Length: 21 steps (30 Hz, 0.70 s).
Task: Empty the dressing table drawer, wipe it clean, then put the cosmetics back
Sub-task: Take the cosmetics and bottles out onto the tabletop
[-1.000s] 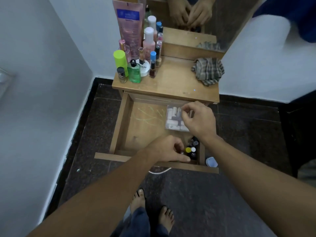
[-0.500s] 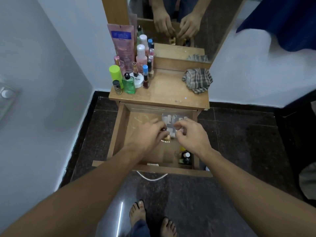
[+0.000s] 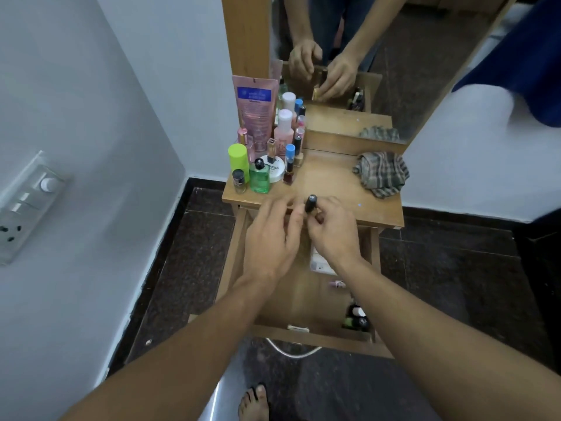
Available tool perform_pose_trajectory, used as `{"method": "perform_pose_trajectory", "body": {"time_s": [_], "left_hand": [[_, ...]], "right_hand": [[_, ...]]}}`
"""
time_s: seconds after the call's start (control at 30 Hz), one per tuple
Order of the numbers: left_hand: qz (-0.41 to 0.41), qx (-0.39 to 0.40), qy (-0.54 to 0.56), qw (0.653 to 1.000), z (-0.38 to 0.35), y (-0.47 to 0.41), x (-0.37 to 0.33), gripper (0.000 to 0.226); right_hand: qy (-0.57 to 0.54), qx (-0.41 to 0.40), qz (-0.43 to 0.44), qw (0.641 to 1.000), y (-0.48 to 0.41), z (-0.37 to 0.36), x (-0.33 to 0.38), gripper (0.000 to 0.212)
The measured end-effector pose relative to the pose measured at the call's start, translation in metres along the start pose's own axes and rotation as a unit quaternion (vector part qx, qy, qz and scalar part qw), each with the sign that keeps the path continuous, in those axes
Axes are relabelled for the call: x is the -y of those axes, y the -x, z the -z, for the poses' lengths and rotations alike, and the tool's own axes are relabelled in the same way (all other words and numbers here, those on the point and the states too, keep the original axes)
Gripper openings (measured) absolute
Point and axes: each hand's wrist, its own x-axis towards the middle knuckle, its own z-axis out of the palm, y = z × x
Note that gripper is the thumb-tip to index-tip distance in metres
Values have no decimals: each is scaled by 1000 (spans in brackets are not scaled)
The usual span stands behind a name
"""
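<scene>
The right hand [image 3: 334, 235] pinches a small dark-capped bottle [image 3: 310, 203] upright over the front edge of the table [image 3: 334, 182], likely to stand it with the other cosmetics [image 3: 261, 159] grouped at the back left. The left hand [image 3: 273, 238] reaches to the bottle, but blur hides whether it grips. Below, the open drawer [image 3: 318, 338] holds a few bottles [image 3: 356, 319] in its front right corner, so emptying looks unfinished. A cloth [image 3: 381, 173] lies ready for wiping.

Both forearms [image 3: 188, 338] are bare right up to where they leave view, with no sleeve on them. The left hand [image 3: 273, 238] and right hand [image 3: 334, 235] are bare, one foot [image 3: 253, 404] shows uncovered toes, and the mirror [image 3: 425, 71] reflects blue-grey trousers [image 3: 349, 25].
</scene>
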Motion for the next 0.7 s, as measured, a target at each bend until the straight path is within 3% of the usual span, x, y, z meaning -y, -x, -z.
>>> {"method": "perform_pose_trajectory", "body": {"time_s": [0.2, 0.7], "left_hand": [[69, -26, 5, 997, -7, 9, 32, 33], [45, 7, -6, 999, -24, 14, 50, 23]], "right_hand": [[-62, 15, -29, 998, -42, -28, 21, 7], [8, 9, -5, 1000, -61, -39, 24, 25]]}}
